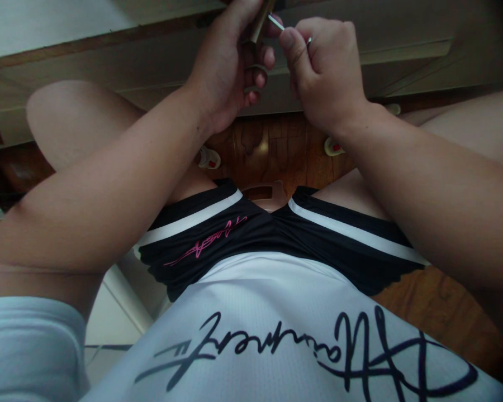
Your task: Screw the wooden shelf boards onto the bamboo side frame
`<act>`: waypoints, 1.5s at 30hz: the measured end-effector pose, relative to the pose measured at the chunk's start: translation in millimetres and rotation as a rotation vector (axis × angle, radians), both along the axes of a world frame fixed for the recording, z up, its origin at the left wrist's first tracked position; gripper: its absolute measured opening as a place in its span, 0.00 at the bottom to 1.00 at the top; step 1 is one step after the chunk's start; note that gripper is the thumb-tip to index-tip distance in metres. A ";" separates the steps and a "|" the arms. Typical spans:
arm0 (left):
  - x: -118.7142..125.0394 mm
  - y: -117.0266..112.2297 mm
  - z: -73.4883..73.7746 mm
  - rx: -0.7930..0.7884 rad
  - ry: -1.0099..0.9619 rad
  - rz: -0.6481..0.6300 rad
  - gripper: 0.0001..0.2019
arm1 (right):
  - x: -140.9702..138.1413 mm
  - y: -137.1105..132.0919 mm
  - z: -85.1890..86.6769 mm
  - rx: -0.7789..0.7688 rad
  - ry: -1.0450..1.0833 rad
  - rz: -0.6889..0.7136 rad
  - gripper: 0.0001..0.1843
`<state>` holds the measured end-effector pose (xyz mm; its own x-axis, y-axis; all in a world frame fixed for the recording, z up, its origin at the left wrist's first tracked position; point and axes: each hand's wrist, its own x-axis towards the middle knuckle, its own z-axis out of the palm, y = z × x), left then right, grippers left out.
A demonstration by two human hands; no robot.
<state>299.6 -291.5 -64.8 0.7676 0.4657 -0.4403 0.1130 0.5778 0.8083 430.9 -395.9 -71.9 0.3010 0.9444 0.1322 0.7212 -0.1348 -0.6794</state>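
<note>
At the top of the head view both my hands meet in front of a table edge. My left hand (230,67) is closed around a small brownish tube-like object (260,25), fingers curled under it. My right hand (324,70) is in a fist just right of it, pinching a thin silver metal tool (276,23) whose tip points at the brownish object. The upper part of both objects runs out of the picture. My forearms reach up from the lower corners over my lap.
A pale table edge (109,56) with a wooden strip crosses the top. Below are my bare knees, black shorts (235,229) and white shirt. A wooden floor (276,151) shows between my legs, with two small white-and-red objects (209,159) on it.
</note>
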 end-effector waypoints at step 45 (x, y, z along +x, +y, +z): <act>1.8 -3.4 -2.3 0.042 0.017 0.019 0.24 | 0.2 -1.6 -3.4 0.044 -0.039 -0.054 0.24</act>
<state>301.4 -295.0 -67.1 0.7510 0.4981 -0.4334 0.1168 0.5459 0.8297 431.1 -397.5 -75.3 0.3452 0.9200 0.1858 0.7398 -0.1449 -0.6571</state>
